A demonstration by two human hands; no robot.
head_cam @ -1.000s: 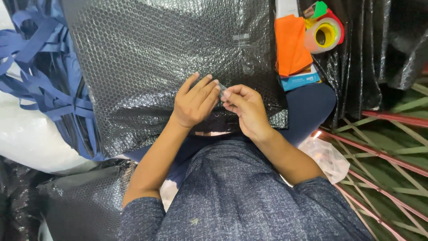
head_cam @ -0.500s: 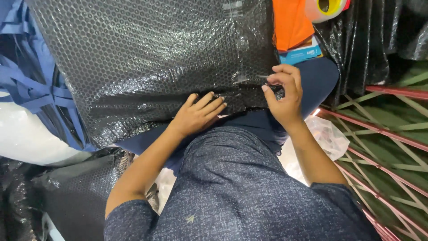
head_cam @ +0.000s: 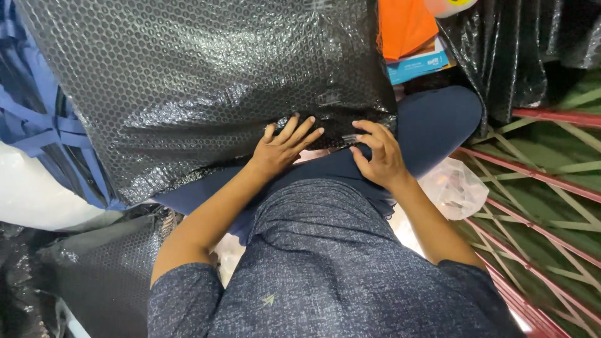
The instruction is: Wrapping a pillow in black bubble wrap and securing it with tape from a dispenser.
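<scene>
- Landmark: the black bubble-wrap parcel [head_cam: 206,94], a large padded bundle resting across the seated person's lap and reaching away from the body to the top of the view.
- Nearest to the camera, the grey-blue shirt [head_cam: 338,269] fills the lower frame; both forearms run forward from it to the parcel's near edge.
- The left hand [head_cam: 285,147] lies flat on the parcel's near edge, fingers spread and pointing away from the body, palm pressed on the wrap. It grips nothing.
- The right hand [head_cam: 379,156] sits just beside the parcel's near right corner, fingers curled, fingertips touching a short strip of clear tape [head_cam: 350,136] along the edge. I cannot tell whether the strip is pinched or only pressed down.
- The two hands are near each other but apart, with the strip between them, closer to the right hand.
- The parcel's near edge runs left to right across the lap; the tape follows that line.
- Below the parcel's right corner, the navy trouser knee [head_cam: 438,119] shows, with a crumpled clear plastic bag [head_cam: 454,188] just beyond it on a green and red woven mat [head_cam: 544,188].
- Left of the parcel, blue straps [head_cam: 44,119] lie bundled.
- Beyond the parcel's far right corner, an orange cloth [head_cam: 404,25] lies on a blue box [head_cam: 419,64].
</scene>
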